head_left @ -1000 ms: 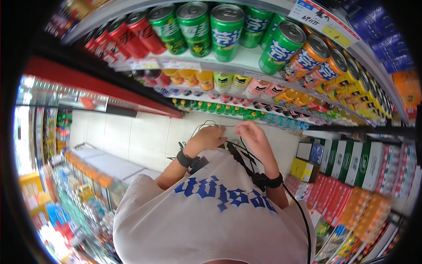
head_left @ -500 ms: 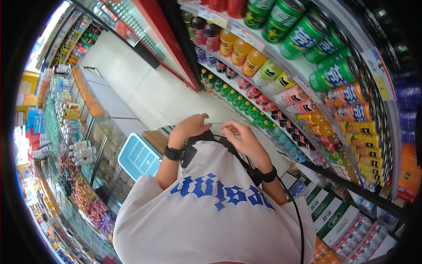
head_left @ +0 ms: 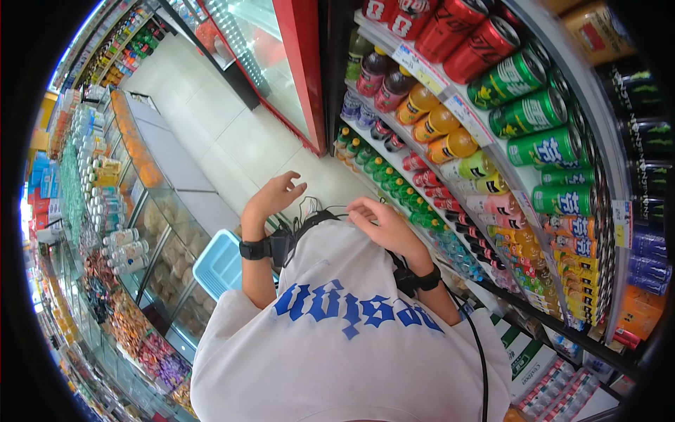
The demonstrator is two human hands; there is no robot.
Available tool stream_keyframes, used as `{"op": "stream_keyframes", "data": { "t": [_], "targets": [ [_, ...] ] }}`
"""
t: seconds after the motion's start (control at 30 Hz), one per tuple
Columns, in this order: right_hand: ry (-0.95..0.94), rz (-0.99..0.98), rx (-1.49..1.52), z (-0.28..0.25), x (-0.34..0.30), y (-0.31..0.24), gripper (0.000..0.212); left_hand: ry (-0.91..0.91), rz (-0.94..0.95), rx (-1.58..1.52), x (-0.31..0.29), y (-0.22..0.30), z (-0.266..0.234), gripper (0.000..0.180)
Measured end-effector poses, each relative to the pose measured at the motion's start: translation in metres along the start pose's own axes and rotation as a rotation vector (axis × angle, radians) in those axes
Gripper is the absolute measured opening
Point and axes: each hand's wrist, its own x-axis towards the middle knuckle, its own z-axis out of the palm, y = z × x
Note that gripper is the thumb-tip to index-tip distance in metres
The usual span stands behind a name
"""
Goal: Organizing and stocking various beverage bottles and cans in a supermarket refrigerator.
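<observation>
Holding nothing I can see: L hand fingers spread, R hand fingers loosely bent, cans & btls on shelf.

1. Here they are, the thin, flexible black cables, looping loosely just beyond the shirt's front edge, where their ends go too small to tell.
2. Right beside them, a black, band-like strap curves along that edge, partly hidden.
3. And there's the loose white cloth T-shirt, worn, softly creased, its blue gothic-style lettering upside down across the front.
</observation>
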Motion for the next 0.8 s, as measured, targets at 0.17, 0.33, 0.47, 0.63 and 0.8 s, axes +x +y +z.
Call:
{"op": "stream_keyframes", "data": {
  "t": [0.17, 0.33, 0.47, 0.63, 0.8],
  "targets": [
    [0.066, -0.072, 0.012, 0.006, 0.033, -0.012, 0.017, -0.088, 0.013, 0.010, 0.027, 0.005, -0.019, 0.055],
    [0.190, -0.115, 0.102, 0.001, 0.041, -0.013, 0.016, -0.181, 0.171, 0.205, 0.055, 0.035, -0.023, 0.054],
    [0.132, 0.009, 0.169, -0.010, 0.026, -0.010, 0.017, -0.294, 0.233, 0.311, 0.075, 0.070, -0.011, 0.053],
    [0.107, -0.090, 0.047, -0.024, 0.006, 0.006, 0.025, -0.421, 0.395, 0.421, 0.088, 0.094, 0.029, 0.045],
    [0.310, -0.104, 0.043, -0.033, -0.016, 0.020, 0.023, -0.697, 0.372, 0.503, 0.097, 0.139, 0.054, 0.053]
  ]
}}
